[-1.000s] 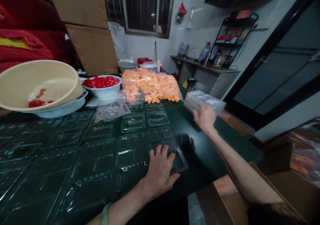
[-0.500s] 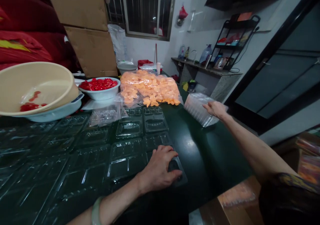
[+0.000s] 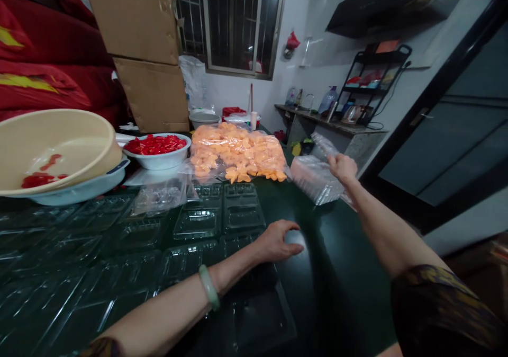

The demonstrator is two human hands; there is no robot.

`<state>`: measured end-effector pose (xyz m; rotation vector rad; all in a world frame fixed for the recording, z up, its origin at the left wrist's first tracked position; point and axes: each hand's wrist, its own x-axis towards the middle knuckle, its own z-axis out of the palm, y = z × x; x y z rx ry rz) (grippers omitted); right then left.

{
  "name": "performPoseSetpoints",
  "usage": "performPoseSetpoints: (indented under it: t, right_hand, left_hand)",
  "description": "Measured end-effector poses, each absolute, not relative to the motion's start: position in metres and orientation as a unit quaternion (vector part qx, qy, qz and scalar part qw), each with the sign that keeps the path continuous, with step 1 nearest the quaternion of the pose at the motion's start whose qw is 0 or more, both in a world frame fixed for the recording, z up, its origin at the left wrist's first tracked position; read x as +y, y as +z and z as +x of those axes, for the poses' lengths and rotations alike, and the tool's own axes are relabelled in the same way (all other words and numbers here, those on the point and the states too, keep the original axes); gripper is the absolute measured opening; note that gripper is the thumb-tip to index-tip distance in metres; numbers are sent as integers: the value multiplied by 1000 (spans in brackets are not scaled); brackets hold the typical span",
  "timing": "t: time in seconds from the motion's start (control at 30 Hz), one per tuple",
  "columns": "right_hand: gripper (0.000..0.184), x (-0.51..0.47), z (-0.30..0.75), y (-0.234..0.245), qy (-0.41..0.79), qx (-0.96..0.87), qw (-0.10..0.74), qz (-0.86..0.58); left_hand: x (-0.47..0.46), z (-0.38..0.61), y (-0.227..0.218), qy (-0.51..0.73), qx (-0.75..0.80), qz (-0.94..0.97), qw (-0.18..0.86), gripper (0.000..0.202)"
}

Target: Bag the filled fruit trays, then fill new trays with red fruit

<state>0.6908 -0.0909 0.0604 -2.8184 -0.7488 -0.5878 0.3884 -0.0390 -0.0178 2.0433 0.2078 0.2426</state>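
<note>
My right hand [image 3: 343, 168] is closed on a clear plastic tray [image 3: 324, 144], which tilts up above a stack of the same trays [image 3: 315, 179] at the table's right side. My left hand [image 3: 280, 241] hovers over the table with thumb and fingers apart, holding nothing; a pale green bangle circles that wrist. Below the left forearm lies a clear tray [image 3: 262, 317]. Rows of clear compartment trays [image 3: 198, 223] cover the dark green tabletop to the left.
A bag of orange star-shaped pieces [image 3: 238, 153] lies beyond the trays. Left of it stand a white bowl of red pieces [image 3: 156, 153] and a large cream basin [image 3: 79, 140]. Cardboard boxes [image 3: 153, 92] and red sacks [image 3: 55, 87] rise behind.
My left hand has come off the near tray and moved up and to the right. The right hand has lifted one tray away from the stack.
</note>
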Motion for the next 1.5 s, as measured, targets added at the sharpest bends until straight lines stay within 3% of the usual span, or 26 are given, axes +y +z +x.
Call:
performPoseSetpoints:
  t: [0.13,0.23,0.3,0.43,0.57,0.7,0.77,0.9,1.0,1.1,1.23,1.3,1.5]
  right_hand:
    - [48,-107,650,78,-341,-239,113,-902]
    - [40,-118,569,70,-493,-430,71,-753]
    - [37,-125,506,59,-517,-548,83,-653]
    - [22,-149,426,55,-388,-652,206,-618]
    - [35,-176,422,74,-297,-501,427,-692]
    - [35,-181,416,81,162,-487,476,-714]
    - [36,-176,399,81,289,-480,491,-667]
    - [35,-158,350,86,282,-505,511,-636]
    - [35,-144,317,90,249,-580,478,-610]
    - [33,-134,296,92,280,-603,472,-579]
    - [32,-122,287,91,415,-556,478,-538]
    - [32,-116,286,87,449,-528,493,-527]
    - [35,-103,290,69,536,-459,511,-491]
  left_hand:
    - [-38,405,0,201,140,713,657,54]
    - [-40,399,26,291,154,547,770,65]
    - [-39,391,39,346,155,435,817,56]
    - [-29,358,42,386,171,293,858,34]
    - [-22,304,23,342,168,321,867,38]
    - [-28,267,15,304,177,336,874,40]
    - [-33,259,17,343,206,348,848,50]
    - [-43,249,22,450,202,381,782,95]
    - [-47,233,24,407,125,367,827,112]
    - [-49,215,27,365,111,335,861,100]
    - [-51,198,28,339,86,323,879,56]
    - [-52,195,25,329,72,324,884,45]
    - [-52,194,7,283,59,308,906,58]
